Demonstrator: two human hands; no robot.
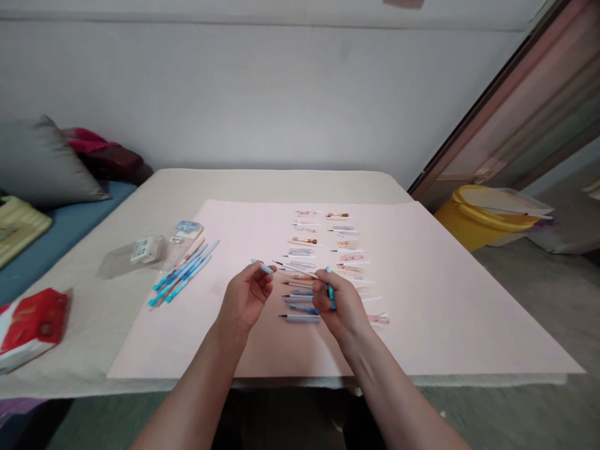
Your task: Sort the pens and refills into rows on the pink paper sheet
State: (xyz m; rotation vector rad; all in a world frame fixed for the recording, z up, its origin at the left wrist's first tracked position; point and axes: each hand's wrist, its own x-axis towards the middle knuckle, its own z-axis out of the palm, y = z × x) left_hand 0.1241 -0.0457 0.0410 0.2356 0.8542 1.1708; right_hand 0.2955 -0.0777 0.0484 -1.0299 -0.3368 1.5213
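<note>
My left hand (246, 294) pinches a short light-blue pen piece (265, 268) between thumb and fingers. My right hand (341, 303) holds a thin white pen refill (296, 269), its dark tip pointing left toward the pen piece but apart from it. A bright-blue pen part (330, 290) is also in the right hand, partly hidden by the fingers. Beneath and beyond the hands, pen parts and refills (304, 240) lie in two columns on a pale pink sheet (435, 300). Left of my left hand, several blue pens (185, 275) lie bunched.
Beside the pens are a clear plastic bag with a white box (146, 249) and a small blue-white packet (189, 229). A red-and-white pack (35, 325) sits at the table's left edge. A yellow bin (482, 219) stands to the right, a grey cushion (44, 165) far left.
</note>
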